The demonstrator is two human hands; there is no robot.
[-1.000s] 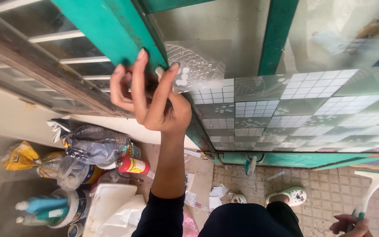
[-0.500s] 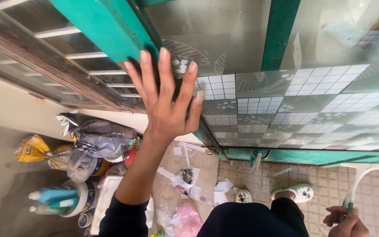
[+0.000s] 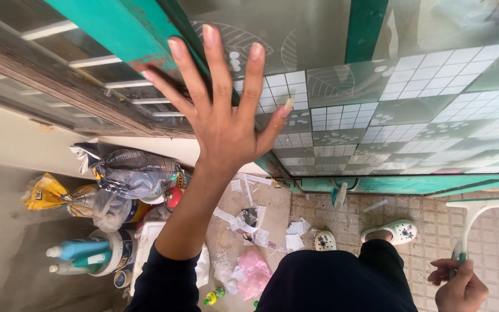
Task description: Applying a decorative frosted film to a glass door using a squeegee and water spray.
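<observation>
Pressing our left hand (image 3: 226,124) flat, fingers spread wide, we touch the smooth patterned glass panel (image 3: 330,69) beside its teal frame (image 3: 105,26). Low down, our right hand (image 3: 457,286) curls tight around a white plastic squeegee (image 3: 472,222), well apart from the glass.

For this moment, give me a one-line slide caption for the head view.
Left hand spread flat on a patterned glass panel in a green frame; right hand grips a white squeegee low.
</observation>
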